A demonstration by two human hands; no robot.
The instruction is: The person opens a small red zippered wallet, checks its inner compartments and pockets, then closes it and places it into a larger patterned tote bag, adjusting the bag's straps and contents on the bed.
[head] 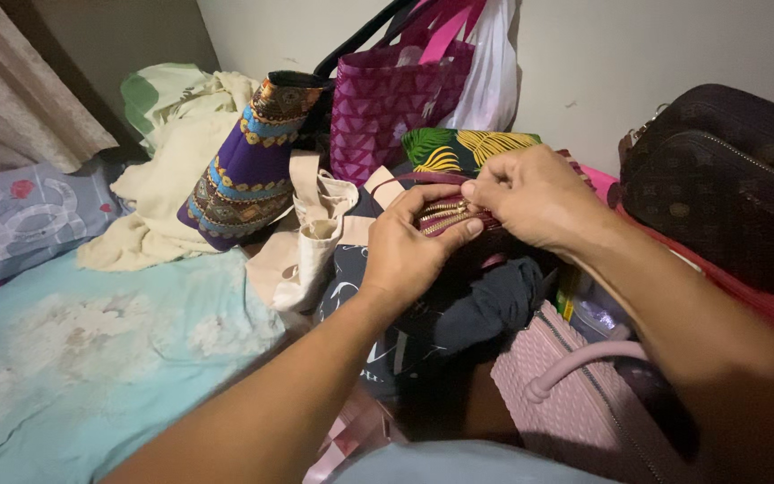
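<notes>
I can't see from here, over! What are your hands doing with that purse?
Left hand grips maroon purse under its gold zipper. Right hand pinches the zipper pull. Bags crowd all around; nothing blocks the zipper.

Dim indoor light here, soft and flat, seemingly falling from above and a little behind the camera, so the pale wall point(674, 54) and the turquoise bedsheet point(73, 358) catch the most brightness while the gap under the forearms sinks into deep shadow. No glare and no hard highlights, only a faint sheen on the gold zipper point(441, 215) and on the dark brown bag point(727, 179) at the right. Focus holds fairly well in the middle, but the near forearms go soft and stretched toward the bottom corners, and the curtain point(20, 81) at the left edge looks grainy and slightly bowed.
</notes>
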